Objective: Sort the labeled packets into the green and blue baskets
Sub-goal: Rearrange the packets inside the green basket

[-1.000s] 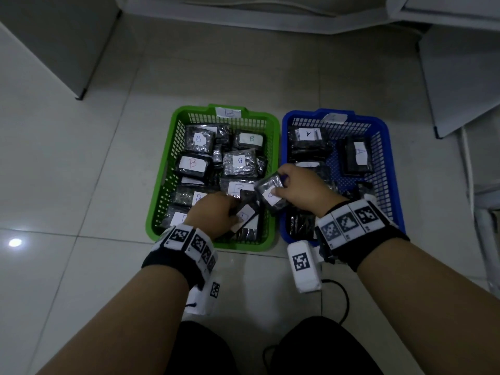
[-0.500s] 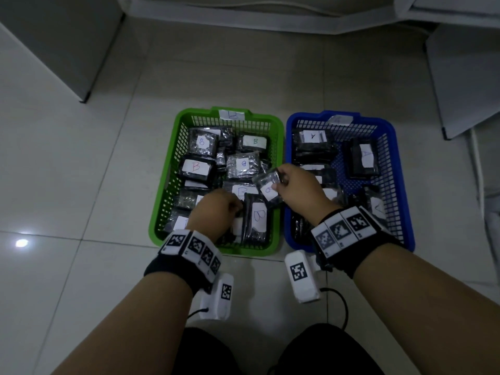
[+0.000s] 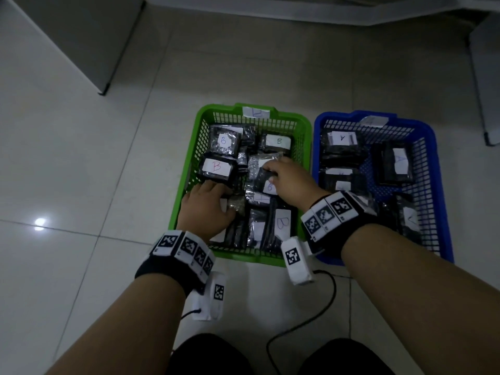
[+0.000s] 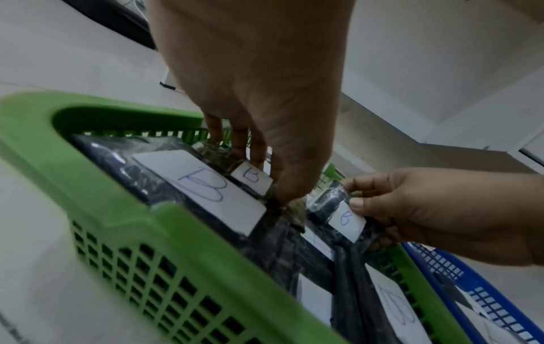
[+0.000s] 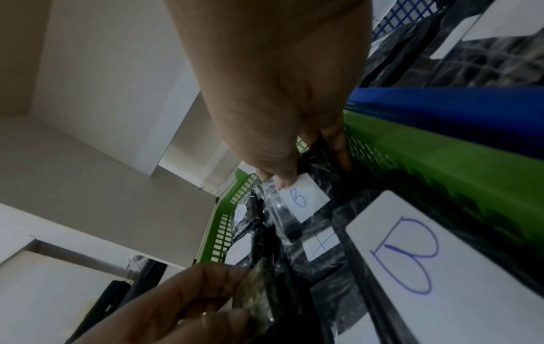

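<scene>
The green basket (image 3: 189, 169) holds several dark packets with white B labels; the blue basket (image 3: 435, 169) holds several marked A. Over the middle of the green basket my right hand (image 3: 273, 171) pinches a small B-labelled packet (image 3: 266, 184), thumb on its label (image 5: 303, 200). At that basket's near-left, my left hand (image 3: 216, 201) grips a small packet with greenish-brown contents (image 3: 236, 207). Its B label (image 4: 251, 178) shows in the left wrist view, where the right hand (image 4: 356, 202) holds its packet (image 4: 344, 218) just to the right.
The two baskets stand side by side on a pale tiled floor (image 3: 81, 185), each with a paper tag on its far rim. A large B packet (image 3: 282, 223) lies at the green basket's near edge. Grey cabinets (image 3: 81, 36) stand at the far left and far right.
My right hand has carried its B packet left from the rim between the baskets to over the green basket's middle. The left hand has shifted left and farther in with its packet.
</scene>
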### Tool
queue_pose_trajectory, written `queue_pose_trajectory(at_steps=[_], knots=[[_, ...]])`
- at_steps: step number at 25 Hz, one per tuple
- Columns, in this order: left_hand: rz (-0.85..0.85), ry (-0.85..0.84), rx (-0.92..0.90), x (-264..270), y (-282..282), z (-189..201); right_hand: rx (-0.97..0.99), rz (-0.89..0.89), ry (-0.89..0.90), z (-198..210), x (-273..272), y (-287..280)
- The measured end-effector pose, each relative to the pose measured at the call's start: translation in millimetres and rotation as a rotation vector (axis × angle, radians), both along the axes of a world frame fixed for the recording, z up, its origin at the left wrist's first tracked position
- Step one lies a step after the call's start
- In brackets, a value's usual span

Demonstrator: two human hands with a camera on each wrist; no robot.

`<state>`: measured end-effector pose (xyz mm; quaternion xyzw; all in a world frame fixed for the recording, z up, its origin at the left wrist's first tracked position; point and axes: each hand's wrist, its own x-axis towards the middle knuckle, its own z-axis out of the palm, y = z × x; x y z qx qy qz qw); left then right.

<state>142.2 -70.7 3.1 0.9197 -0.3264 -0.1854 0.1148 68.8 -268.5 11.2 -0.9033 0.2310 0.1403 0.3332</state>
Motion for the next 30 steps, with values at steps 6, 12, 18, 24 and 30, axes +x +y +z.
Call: queue_pose_trajectory(at_steps=[6, 12, 18, 24, 30], knots=[[-0.003, 0.051, 0.034, 4, -7, -2, 0.069, -0.108, -0.087, -4, 9, -1], [-0.036, 0.093, -0.041, 11, -24, -6, 0.089, -0.151, -0.069, -16, 7, -2], [-0.098, 0.232, -0.078, 7, -52, -4, -0.110, -0.068, -0.061, -7, -5, -10], [-0.032, 0.254, -0.217, 13, -60, -3, -0.261, 0.069, -0.008, -6, -3, -4], [0.146, 0.356, -0.213, 20, -78, -3, -0.267, 0.010, -0.097, -12, 24, -19]])
